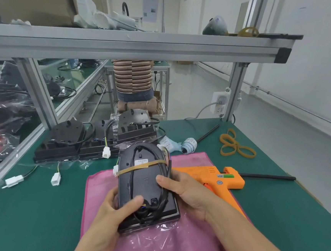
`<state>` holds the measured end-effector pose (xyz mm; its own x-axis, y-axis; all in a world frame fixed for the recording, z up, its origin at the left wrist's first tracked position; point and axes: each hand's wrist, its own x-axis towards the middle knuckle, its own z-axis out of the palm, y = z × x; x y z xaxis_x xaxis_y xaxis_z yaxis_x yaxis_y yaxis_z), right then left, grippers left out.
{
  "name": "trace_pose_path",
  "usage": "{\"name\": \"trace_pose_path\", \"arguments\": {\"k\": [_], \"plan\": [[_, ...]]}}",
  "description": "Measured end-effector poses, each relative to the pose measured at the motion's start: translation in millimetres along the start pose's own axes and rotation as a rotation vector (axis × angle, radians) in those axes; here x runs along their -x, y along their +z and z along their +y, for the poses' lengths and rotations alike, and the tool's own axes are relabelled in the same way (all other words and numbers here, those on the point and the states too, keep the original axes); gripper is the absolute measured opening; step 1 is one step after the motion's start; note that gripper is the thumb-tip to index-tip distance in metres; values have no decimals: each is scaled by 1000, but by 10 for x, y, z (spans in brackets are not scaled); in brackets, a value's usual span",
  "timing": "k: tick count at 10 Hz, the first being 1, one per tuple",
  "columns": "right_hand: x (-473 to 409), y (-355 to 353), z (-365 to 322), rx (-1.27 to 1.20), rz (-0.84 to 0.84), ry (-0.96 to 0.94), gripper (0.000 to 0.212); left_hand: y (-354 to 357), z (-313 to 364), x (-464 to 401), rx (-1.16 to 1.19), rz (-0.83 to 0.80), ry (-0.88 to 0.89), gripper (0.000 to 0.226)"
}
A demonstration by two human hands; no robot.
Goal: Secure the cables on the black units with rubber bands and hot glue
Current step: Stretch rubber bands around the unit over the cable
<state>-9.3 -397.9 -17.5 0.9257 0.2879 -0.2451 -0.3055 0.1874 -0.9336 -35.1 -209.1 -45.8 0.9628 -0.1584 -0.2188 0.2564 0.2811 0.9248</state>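
The black unit [146, 185] is held over the pink cloth [98, 191], its near end low above a clear plastic sheet [162, 237] on that cloth. A black cable [166, 177] loops around the unit's back, and a tan rubber band [142, 166] crosses the unit near its far end, pinning the cable and a white plug [116, 170] at the unit's left edge.

The left hand [115, 207] grips the unit's left side, fingers curled under it, thumb laid across the near end by the cable root. The right hand [186, 189] grips the right side, thumb on the back, fingers wrapped beneath.

Just right of the unit, partly hidden by the right hand, an orange glue gun [217, 178] lies with a black stick [269, 176] at its rear. Right and beyond the unit lie loose rubber bands [234, 145] on the green mat [28, 217]. Just beyond the unit are small paper rolls [188, 145]; left and beyond it sit more black units [62, 140] in a row, their white plugs [55, 179] trailing left of the cloth.
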Motion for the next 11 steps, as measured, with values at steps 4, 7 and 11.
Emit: {"name": "trace_pose_path", "arguments": {"k": [4,7,11], "plan": [[-6,-79,-109,276,-13,-23,42,80,32,-38,124,93,-28,40],[-184,-914,-530,1225,701,-244,22,-106,2,-108,116,201,-87,54],[-680,-1705,-549,1852,827,202,28,0,151,3,44,196,-82,57]]}}
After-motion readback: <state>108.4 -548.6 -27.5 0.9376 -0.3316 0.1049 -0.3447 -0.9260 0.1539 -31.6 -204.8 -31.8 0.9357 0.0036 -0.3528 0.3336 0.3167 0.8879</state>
